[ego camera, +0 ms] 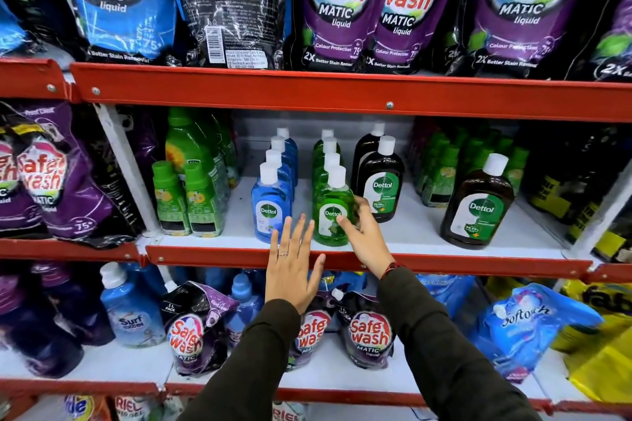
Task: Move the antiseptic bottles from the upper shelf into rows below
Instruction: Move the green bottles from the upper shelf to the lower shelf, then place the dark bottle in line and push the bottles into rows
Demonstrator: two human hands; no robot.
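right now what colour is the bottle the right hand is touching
Green, with a white cap: the front green bottle, clearest in the head view.

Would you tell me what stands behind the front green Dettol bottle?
Behind the front green bottle a row of green bottles recedes; mostly white caps show, bodies largely hidden.

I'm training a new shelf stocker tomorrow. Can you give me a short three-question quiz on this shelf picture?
1. True or false: the right hand touches the front green bottle.
2. Which row has the fewest bottles in view? A) blue row B) green row C) middle brown row
3. Fill in: the left hand is open, fingers spread, holding ____.

Key
1. True: its fingers rest on the bottle's side.
2. C: two brown bottles show there, against four blue and four green; another brown bottle stands alone farther right.
3. Nothing.
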